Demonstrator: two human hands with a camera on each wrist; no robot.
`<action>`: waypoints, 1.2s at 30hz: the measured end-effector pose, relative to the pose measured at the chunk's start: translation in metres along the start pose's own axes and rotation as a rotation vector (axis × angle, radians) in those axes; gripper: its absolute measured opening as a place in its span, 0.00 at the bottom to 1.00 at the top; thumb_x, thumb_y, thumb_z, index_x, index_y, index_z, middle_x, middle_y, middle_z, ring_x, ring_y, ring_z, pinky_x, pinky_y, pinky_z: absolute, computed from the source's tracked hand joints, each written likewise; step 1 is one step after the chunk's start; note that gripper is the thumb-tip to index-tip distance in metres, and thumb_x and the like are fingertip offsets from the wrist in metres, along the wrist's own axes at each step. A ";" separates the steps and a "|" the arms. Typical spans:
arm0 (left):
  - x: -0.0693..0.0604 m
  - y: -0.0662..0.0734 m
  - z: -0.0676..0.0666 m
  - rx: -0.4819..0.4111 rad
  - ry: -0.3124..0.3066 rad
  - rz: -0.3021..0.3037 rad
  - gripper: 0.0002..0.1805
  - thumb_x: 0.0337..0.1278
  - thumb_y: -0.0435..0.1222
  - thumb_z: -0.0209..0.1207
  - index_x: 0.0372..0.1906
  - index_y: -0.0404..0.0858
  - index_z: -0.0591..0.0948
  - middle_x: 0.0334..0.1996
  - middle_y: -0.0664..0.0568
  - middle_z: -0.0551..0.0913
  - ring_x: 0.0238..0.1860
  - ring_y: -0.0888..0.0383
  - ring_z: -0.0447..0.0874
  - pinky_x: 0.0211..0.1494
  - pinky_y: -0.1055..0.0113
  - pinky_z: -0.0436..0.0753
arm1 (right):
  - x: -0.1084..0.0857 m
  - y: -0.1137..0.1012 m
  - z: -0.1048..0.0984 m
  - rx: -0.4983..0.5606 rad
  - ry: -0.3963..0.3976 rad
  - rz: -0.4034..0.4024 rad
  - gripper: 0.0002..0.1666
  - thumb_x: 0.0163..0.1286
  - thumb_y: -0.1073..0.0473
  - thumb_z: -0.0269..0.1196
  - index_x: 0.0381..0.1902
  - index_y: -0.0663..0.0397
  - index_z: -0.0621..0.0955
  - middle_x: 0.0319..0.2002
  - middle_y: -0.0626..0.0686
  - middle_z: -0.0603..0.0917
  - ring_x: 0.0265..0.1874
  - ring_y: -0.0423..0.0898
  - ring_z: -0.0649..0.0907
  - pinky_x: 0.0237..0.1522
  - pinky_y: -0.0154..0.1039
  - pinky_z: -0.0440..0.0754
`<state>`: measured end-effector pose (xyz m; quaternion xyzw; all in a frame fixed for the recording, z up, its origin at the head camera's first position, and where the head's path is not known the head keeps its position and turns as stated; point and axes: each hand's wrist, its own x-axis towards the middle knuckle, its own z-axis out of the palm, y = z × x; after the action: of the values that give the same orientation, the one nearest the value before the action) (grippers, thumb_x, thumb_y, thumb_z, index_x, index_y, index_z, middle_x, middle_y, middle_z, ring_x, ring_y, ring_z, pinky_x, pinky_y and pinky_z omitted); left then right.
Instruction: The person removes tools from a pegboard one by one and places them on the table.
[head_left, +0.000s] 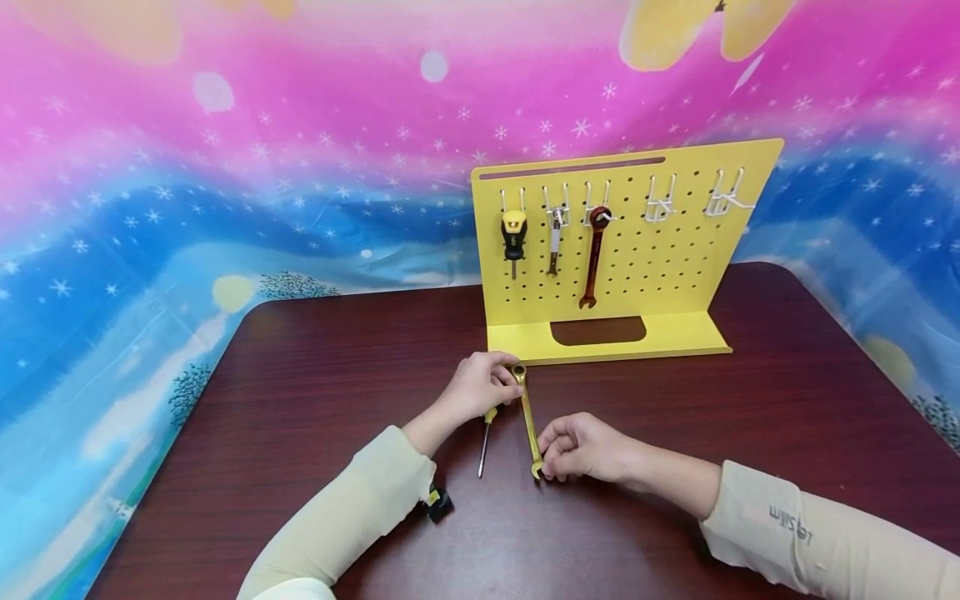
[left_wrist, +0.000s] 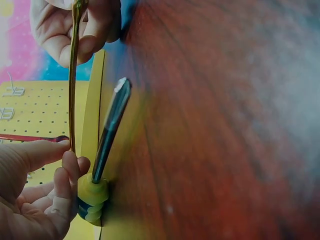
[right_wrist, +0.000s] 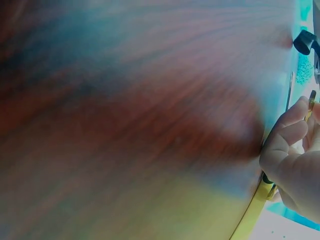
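The left hand (head_left: 480, 387) is pinching the ring end of a gold wrench (head_left: 529, 423), the right hand (head_left: 588, 448) its open end, the wrench spanning between them. Upside-down lettering (head_left: 790, 522), hard to read, is running along the right sleeve (head_left: 862, 542). A red-brown counter (head_left: 622, 537) is stretching beneath the hands; beyond them, a yellow pegboard (head_left: 660, 267) is standing before a snowflake-printed backdrop (head_left: 300, 108).

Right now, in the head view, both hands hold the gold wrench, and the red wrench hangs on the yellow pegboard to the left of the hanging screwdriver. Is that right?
Not quite: the head view shows the red wrench to the right of the hanging screwdriver. The left hand and right hand do hold the gold wrench.
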<state>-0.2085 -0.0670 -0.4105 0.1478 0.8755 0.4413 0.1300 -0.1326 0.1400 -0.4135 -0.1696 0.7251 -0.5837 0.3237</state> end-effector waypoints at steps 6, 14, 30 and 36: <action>0.001 0.001 0.001 0.018 -0.008 0.062 0.21 0.54 0.31 0.69 0.55 0.34 0.82 0.34 0.49 0.88 0.24 0.64 0.82 0.28 0.73 0.80 | 0.003 -0.003 -0.003 -0.005 0.023 0.033 0.13 0.60 0.71 0.61 0.42 0.73 0.76 0.26 0.47 0.85 0.22 0.38 0.80 0.25 0.28 0.74; 0.000 0.005 0.002 0.098 -0.028 0.071 0.20 0.56 0.32 0.69 0.55 0.35 0.83 0.34 0.49 0.88 0.24 0.65 0.81 0.30 0.74 0.80 | 0.003 -0.006 -0.004 -0.025 0.035 0.081 0.11 0.60 0.70 0.62 0.41 0.70 0.76 0.25 0.47 0.85 0.21 0.39 0.81 0.24 0.28 0.73; 0.002 0.005 0.002 0.182 -0.061 0.124 0.18 0.56 0.32 0.69 0.52 0.33 0.84 0.34 0.49 0.89 0.27 0.64 0.83 0.35 0.74 0.80 | 0.002 -0.006 -0.005 0.056 0.023 0.113 0.13 0.62 0.73 0.61 0.44 0.76 0.76 0.29 0.57 0.88 0.22 0.41 0.84 0.31 0.33 0.85; 0.001 0.005 0.003 0.170 -0.070 0.122 0.17 0.57 0.32 0.68 0.52 0.33 0.84 0.33 0.49 0.89 0.27 0.64 0.83 0.34 0.74 0.80 | -0.003 -0.005 -0.007 0.033 -0.006 0.099 0.18 0.61 0.74 0.58 0.49 0.80 0.75 0.30 0.63 0.88 0.25 0.43 0.86 0.37 0.36 0.87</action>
<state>-0.2079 -0.0619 -0.4081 0.2267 0.8940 0.3671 0.1206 -0.1359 0.1458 -0.4069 -0.1299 0.7217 -0.5784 0.3574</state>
